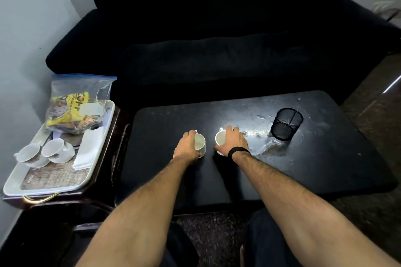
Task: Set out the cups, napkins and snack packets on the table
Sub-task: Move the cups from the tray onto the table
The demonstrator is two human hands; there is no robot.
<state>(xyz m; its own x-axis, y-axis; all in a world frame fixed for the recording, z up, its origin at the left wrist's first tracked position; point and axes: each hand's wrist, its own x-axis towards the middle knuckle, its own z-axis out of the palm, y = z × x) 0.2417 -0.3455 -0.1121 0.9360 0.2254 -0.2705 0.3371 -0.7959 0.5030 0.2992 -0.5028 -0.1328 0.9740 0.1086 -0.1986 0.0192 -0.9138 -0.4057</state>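
Two white cups stand side by side near the middle of the black table [314, 171]. My left hand [187, 145] grips the left cup [200, 144] from its left side. My right hand [233, 141] wraps the right cup [220, 138] from its right side. On the white tray [13, 184] at the left lie two more white cups [55, 149] tipped on their sides, a stack of white napkins [90, 149], and a clear zip bag of yellow snack packets [73, 106].
A black mesh pen holder [286, 123] stands on the table's right part, with wet-looking smears around it. The tray rests on a dark wooden side table [104, 180]. A black sofa [217, 50] sits right behind the table.
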